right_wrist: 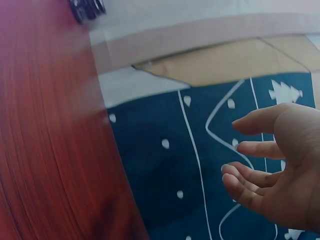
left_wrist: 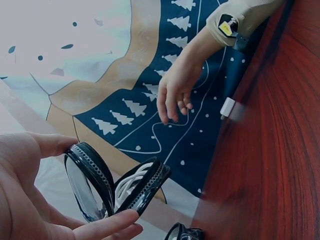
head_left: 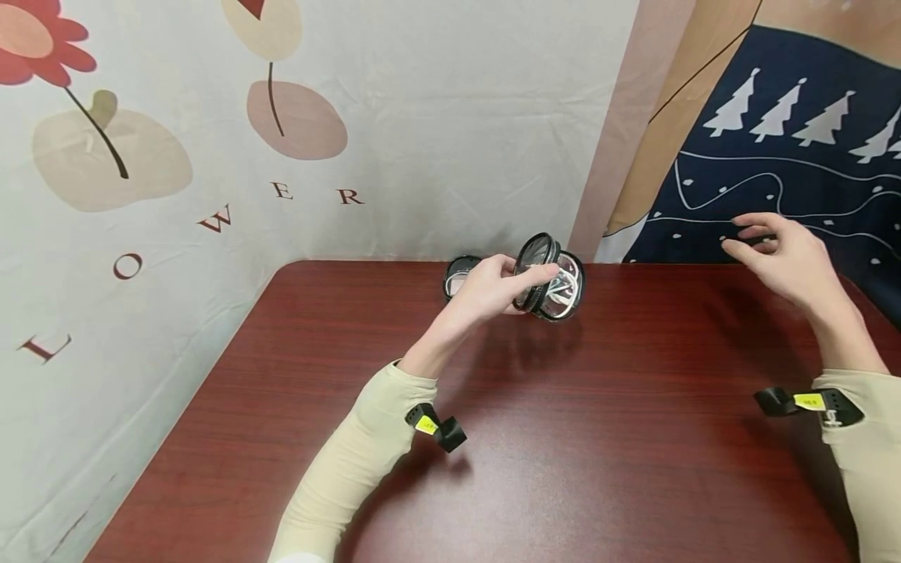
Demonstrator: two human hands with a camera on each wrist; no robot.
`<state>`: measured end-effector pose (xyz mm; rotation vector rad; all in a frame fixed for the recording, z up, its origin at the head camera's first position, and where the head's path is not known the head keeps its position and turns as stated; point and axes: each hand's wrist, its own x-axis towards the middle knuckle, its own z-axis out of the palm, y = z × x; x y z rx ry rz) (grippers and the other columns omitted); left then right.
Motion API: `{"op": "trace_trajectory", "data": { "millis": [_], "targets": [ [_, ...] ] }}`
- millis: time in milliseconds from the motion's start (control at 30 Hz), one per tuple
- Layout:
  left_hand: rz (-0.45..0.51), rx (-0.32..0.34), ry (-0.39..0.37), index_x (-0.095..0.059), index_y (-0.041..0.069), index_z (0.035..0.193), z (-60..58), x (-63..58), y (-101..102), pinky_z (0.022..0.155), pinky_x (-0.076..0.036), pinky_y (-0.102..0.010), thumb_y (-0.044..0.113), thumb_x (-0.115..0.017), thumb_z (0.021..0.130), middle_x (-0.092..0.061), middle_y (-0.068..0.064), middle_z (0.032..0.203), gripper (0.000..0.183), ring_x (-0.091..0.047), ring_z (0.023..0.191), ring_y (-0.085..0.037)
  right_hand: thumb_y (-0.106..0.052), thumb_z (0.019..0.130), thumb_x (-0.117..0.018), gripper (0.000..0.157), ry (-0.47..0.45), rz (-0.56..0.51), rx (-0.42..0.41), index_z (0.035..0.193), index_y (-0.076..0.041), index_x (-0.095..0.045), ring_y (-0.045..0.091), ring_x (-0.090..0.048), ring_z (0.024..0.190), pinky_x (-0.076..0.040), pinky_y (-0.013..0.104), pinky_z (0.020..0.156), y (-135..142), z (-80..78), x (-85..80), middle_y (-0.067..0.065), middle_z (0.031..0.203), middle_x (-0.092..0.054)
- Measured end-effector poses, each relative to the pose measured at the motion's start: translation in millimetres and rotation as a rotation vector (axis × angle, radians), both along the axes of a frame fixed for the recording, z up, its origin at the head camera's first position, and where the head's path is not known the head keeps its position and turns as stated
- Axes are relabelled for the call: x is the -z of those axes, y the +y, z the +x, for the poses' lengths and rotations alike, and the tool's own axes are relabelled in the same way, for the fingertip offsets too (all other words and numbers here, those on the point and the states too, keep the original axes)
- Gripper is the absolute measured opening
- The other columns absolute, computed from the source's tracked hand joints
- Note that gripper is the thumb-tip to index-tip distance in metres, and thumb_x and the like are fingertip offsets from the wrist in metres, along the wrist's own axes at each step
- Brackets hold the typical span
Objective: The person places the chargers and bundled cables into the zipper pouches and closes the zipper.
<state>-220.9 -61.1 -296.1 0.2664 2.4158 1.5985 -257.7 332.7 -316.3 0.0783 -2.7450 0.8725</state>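
Note:
My left hand (head_left: 493,283) grips a small round zip case (head_left: 538,270) with clear faces and black trim. The case stands unzipped, its two halves spread apart like a clamshell. Inside one half lies a coiled white cable (left_wrist: 131,184). In the left wrist view, the thumb and fingers hold the case by the edge of its other half. Over the back right of the table, my right hand (head_left: 795,262) hovers with loosely bent fingers and nothing in them. A second black-trimmed clear case (head_left: 459,274) sits at the table's back edge, partly hidden behind the left hand.
A small white block (left_wrist: 228,107) rests near the edge of the dark red wooden table (head_left: 563,469). Behind the table hangs a printed cloth (head_left: 457,133) with flowers and letters, and a navy part (head_left: 704,172) with white trees at the right.

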Motion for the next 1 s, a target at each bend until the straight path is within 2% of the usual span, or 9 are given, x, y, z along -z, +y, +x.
{"op": "trace_trajectory", "data": {
  "millis": [100,133,333,500,567,667,800,900,1000],
  "targets": [
    [0.015,0.004,-0.008,-0.066,0.007,0.095,0.0,0.1,0.0,0.071,-0.059,-0.028,0.05,-0.072,0.089,-0.068,-0.001,0.079,0.044,-0.065,0.075,-0.011,-0.035,0.102,-0.054,0.055,-0.013,0.023,0.046,0.142,0.002,-0.047,0.057,-0.053,0.112,-0.039,0.056,0.088,8.6,-0.5,1.7,0.036,0.133,-0.05],
    [0.023,0.006,-0.01,-0.066,0.007,0.095,-0.1,0.1,0.1,0.071,-0.059,-0.028,0.049,-0.073,0.089,-0.068,-0.001,0.08,0.043,-0.065,0.075,-0.01,-0.034,0.102,-0.053,0.056,-0.018,0.031,0.067,0.142,0.004,-0.046,0.058,-0.052,0.112,-0.039,0.061,0.089,11.5,-0.9,2.8,0.037,0.134,-0.049],
    [0.063,0.01,-0.03,-0.065,0.006,0.094,0.5,-0.1,-0.1,0.071,-0.06,-0.029,0.047,-0.074,0.088,-0.068,-0.002,0.082,0.042,-0.065,0.078,-0.013,-0.032,0.102,-0.053,0.058,-0.028,0.053,0.146,0.142,0.009,-0.043,0.059,-0.05,0.114,-0.039,0.065,0.089,28.2,-1.7,9.9,0.041,0.135,-0.046],
    [0.088,0.003,-0.049,-0.064,0.003,0.102,1.4,-0.1,-1.0,0.072,-0.06,-0.029,0.045,-0.074,0.089,-0.068,-0.005,0.09,0.045,-0.065,0.082,-0.013,-0.028,0.101,-0.051,0.055,-0.042,0.071,0.171,0.139,0.01,-0.041,0.06,-0.035,0.126,-0.029,0.067,0.1,40.3,-4.8,19.4,0.043,0.132,-0.044],
    [0.094,0.002,-0.054,-0.063,0.002,0.104,1.5,0.3,-1.2,0.072,-0.06,-0.029,0.044,-0.075,0.089,-0.067,-0.006,0.094,0.046,-0.065,0.082,-0.012,-0.032,0.101,-0.051,0.06,-0.073,0.081,0.189,0.141,0.01,-0.039,0.061,-0.029,0.13,-0.025,0.068,0.106,55.0,-12.3,29.6,0.043,0.136,-0.041],
    [0.104,0.011,-0.06,-0.063,0.001,0.105,1.4,0.6,-1.2,0.072,-0.06,-0.03,0.043,-0.074,0.089,-0.067,-0.008,0.095,0.046,-0.065,0.084,-0.014,-0.044,0.1,-0.048,0.071,-0.112,0.117,0.226,0.147,0.008,-0.034,0.061,-0.026,0.131,-0.017,0.069,0.112,91.7,-31.7,57.7,0.042,0.139,-0.038],
    [0.122,0.026,-0.073,-0.064,0.001,0.104,0.8,0.5,-1.1,0.073,-0.06,-0.031,0.041,-0.073,0.09,-0.068,-0.008,0.092,0.043,-0.065,0.085,-0.017,-0.059,0.096,-0.049,0.089,-0.144,0.17,0.255,0.153,0.006,-0.026,0.061,-0.025,0.13,-0.018,0.07,0.11,143.5,-53.1,96.8,0.043,0.137,-0.038],
    [0.126,0.036,-0.077,-0.064,0.001,0.102,0.7,0.1,-1.5,0.073,-0.06,-0.031,0.04,-0.073,0.091,-0.068,-0.006,0.09,0.042,-0.066,0.084,-0.017,-0.058,0.095,-0.053,0.092,-0.169,0.2,0.258,0.152,0.009,-0.025,0.061,-0.026,0.129,-0.023,0.07,0.107,164.6,-56.8,109.3,0.045,0.135,-0.039],
    [0.117,0.045,-0.071,-0.065,0.001,0.099,1.0,-0.2,-2.2,0.073,-0.06,-0.031,0.041,-0.073,0.091,-0.067,-0.006,0.086,0.041,-0.065,0.08,-0.015,-0.053,0.097,-0.052,0.088,-0.199,0.229,0.27,0.148,0.013,-0.025,0.06,-0.03,0.126,-0.026,0.069,0.106,166.6,-51.9,110.5,0.046,0.133,-0.038]
  ]
}}
